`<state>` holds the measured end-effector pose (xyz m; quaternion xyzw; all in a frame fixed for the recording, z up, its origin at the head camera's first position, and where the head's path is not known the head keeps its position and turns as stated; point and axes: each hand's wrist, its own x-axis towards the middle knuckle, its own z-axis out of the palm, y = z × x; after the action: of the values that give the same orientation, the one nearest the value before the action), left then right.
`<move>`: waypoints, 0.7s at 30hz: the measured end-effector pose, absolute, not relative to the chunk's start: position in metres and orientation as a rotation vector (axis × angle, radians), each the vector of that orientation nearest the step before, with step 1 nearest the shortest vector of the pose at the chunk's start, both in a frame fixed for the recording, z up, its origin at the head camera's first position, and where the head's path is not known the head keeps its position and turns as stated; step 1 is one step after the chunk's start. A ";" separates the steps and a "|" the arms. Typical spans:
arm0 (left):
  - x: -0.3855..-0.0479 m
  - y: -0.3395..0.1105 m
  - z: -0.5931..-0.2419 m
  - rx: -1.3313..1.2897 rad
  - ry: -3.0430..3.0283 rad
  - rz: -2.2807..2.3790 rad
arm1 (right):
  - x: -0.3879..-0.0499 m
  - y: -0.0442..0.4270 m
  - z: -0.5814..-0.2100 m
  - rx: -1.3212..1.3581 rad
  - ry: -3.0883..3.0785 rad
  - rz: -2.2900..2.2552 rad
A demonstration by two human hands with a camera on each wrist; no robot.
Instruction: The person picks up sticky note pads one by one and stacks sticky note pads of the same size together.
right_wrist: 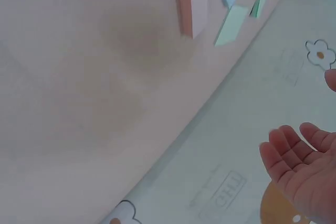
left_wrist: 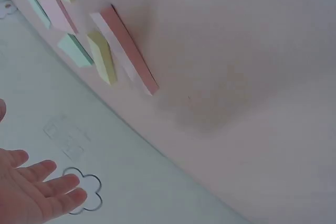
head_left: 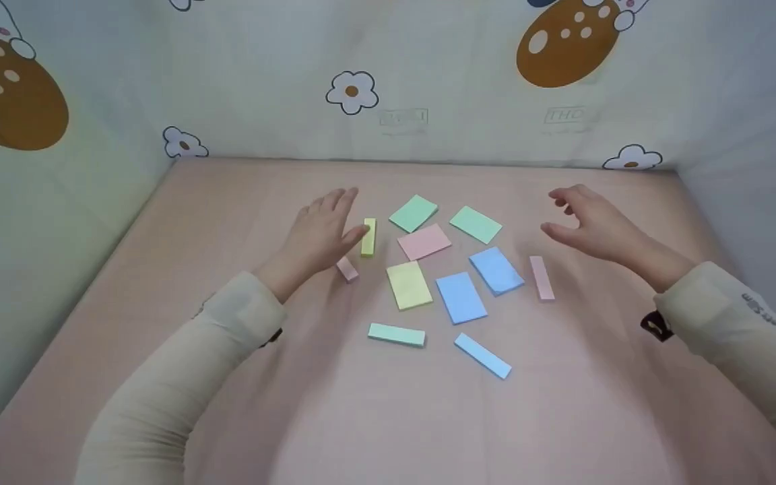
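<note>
My left hand (head_left: 320, 232) hovers with fingers extended at the left of a group of sticky notes, holding nothing. Nearest to it are a narrow yellow sticky-note pad (head_left: 370, 238) and a narrow pink pad (head_left: 347, 269), partly hidden by the hand. At the right, my right hand (head_left: 597, 225) is raised, loosely bent and without anything in it, beyond another narrow pink pad (head_left: 541, 278). Between the hands lie two green notes (head_left: 475, 224), a pink note (head_left: 425, 242), a yellow note (head_left: 409, 285) and two blue notes (head_left: 461, 298).
Closer to me lie a narrow green pad (head_left: 396, 335) and a narrow blue pad (head_left: 483, 356). The pink tabletop (head_left: 428, 424) meets a pale patterned curtain (head_left: 280, 87) at the back, and similar cloth hangs on both sides.
</note>
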<state>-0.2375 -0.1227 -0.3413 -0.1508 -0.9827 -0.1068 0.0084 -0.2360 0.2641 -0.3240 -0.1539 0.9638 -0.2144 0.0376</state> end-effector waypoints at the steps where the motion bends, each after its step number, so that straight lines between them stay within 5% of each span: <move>1: -0.232 -0.119 -0.342 -0.507 -3.077 -0.346 | -0.232 0.260 -0.325 -0.506 2.956 -0.649; 9: -0.194 -0.091 -0.353 -0.809 -3.059 -0.308 | -0.207 0.221 -0.345 -0.727 2.861 -0.663; 21: -0.175 -0.062 -0.364 -0.994 -3.185 -0.203 | -0.198 0.157 -0.384 -0.622 2.724 -0.339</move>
<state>-0.1751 -0.0619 -0.3636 -0.2959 -0.9480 -0.0605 -0.1006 -0.1977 0.1571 -0.3836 -0.2180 0.9549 -0.1187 0.1629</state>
